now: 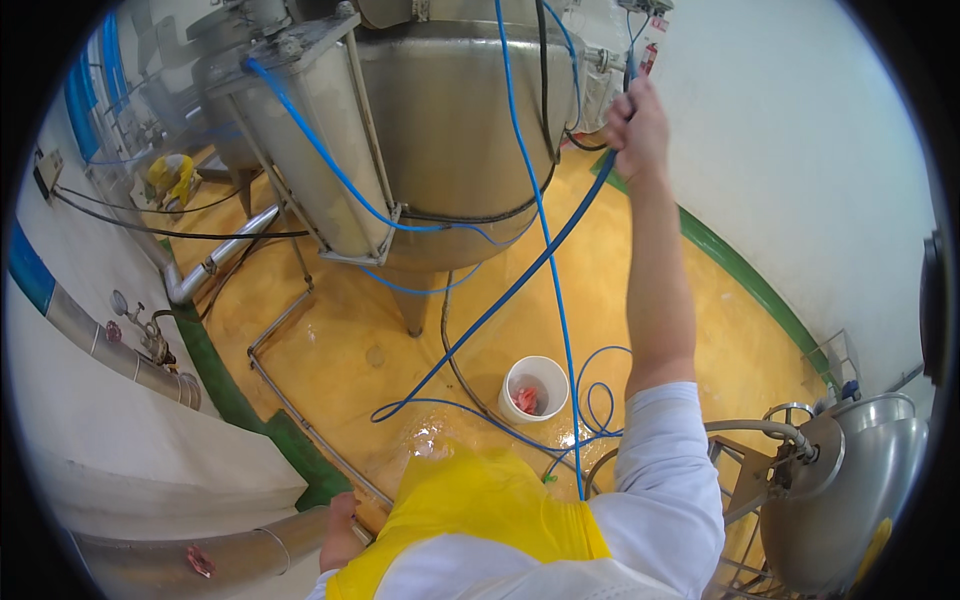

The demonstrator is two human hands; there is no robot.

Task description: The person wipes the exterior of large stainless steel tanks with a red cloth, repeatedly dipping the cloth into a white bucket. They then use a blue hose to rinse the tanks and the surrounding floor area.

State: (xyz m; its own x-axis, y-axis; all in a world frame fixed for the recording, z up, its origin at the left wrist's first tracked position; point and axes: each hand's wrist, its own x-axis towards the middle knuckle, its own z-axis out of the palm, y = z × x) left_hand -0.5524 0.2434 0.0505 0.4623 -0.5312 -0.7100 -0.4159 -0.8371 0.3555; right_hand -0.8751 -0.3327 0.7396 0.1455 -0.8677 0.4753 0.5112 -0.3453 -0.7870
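Observation:
My right arm reaches far forward. My right hand (638, 130) is closed around a dark blue hose (520, 278), which hangs from it and runs down to the floor. Just past the hand, the upper end of the hose is blurred. Low at the left, my left hand (342, 520) hangs beside my yellow apron (480, 505); its fingers cannot be made out. A white bucket (547, 368) stands on the floor before me. Inside the bucket lies a red and pink item (525, 399), possibly cloth, in what looks like liquid.
A large steel tank (455, 130) stands ahead, with a cylinder in a frame (315, 150) at its left. A thin blue line (548, 250) hangs down the middle. Steel vessel (845, 490) at right; pipe (300, 425) along the left. Another person (175, 180) crouches far left.

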